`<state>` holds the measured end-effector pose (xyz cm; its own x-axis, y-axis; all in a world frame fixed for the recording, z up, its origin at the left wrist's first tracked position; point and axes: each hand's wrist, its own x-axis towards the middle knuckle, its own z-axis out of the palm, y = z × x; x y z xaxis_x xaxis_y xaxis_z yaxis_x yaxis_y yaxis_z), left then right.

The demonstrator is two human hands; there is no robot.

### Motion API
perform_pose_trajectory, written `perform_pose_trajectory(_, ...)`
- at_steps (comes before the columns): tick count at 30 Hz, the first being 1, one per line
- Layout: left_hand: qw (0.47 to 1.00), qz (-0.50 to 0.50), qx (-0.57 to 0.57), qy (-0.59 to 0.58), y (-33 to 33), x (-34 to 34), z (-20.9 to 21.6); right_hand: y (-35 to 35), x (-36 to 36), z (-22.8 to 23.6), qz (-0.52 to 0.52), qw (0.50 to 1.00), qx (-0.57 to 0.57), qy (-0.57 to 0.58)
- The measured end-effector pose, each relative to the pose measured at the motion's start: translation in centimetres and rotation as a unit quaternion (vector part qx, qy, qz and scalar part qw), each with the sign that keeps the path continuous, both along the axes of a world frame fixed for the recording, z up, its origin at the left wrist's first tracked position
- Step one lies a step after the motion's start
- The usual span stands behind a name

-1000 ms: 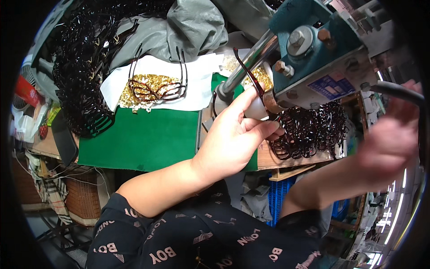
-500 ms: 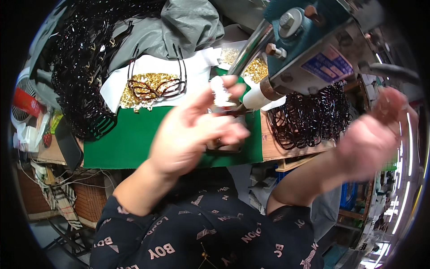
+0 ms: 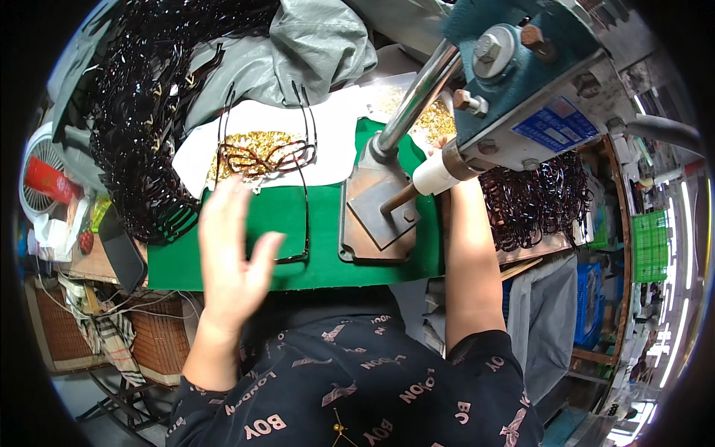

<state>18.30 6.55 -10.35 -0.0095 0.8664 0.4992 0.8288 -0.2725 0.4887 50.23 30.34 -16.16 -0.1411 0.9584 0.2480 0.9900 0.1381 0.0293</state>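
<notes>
Fingers (image 3: 232, 205), head view: those on the left hand (image 3: 232, 272) are spread and blurred, thumb apart, released as far as shows. Dark tortoiseshell plastic spectacle frame (image 3: 306, 223) lies on the flat bright-green mat (image 3: 175, 261) just beside that thumb; part may be hidden behind the hand, contact can't be told. Its long thin arm seems to overlap the glossy reddish-brown spectacle frame (image 3: 267, 165) on the heap of tiny gold-coloured pieces (image 3: 253, 143), so a careless tug could hook both frames and scatter pieces off the crumpled white sheet (image 3: 339, 127). Fingertips sit close to that heap too; a sideways brush would spill it. Right hand (image 3: 442, 146) is mostly hidden behind the stubby white cylinder (image 3: 436, 176), near the second batch of gold-coloured pieces (image 3: 433, 123); grip there can't be told. Pinch risk, likely, if the cylinder moves with the hand that close. Right forearm runs just beside the dense pile of dark glossy frames (image 3: 529, 201); a swing outward could snag them. Bent brown metal rod (image 3: 398, 200) reaches over the square grey metal plate (image 3: 376, 231); a hurried withdrawal might knock knuckles on it.
</notes>
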Motion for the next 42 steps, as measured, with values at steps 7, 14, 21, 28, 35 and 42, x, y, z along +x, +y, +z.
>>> perform_pose_trajectory(7,0.978,-0.11,-0.158,0.075,0.1,1.8,-4.1,-9.4,-0.9,5.0,0.035,0.898,0.01,0.438)
perform_pose_trajectory(14,0.933,-0.182,-0.232,-0.206,-1.5,2.4,-2.5,-16.6,-2.8,5.5,0.076,0.569,-0.146,0.805)
perform_pose_trajectory(21,0.75,-0.327,-0.273,-0.505,-0.8,4.6,1.7,-20.0,-7.9,7.2,0.322,0.652,-0.096,0.68)
perform_pose_trajectory(28,0.564,-0.389,-0.37,-0.628,-1.0,3.7,1.7,-19.2,-9.7,9.0,0.508,0.712,-0.013,0.485)
perform_pose_trajectory(35,0.598,-0.34,-0.337,-0.643,-0.8,3.3,2.0,-19.3,-9.7,8.7,0.495,0.755,0.008,0.429)
perform_pose_trajectory(42,0.664,-0.293,-0.269,-0.633,0.0,4.6,2.1,-20.3,-10.8,7.0,0.379,0.731,-0.077,0.563)
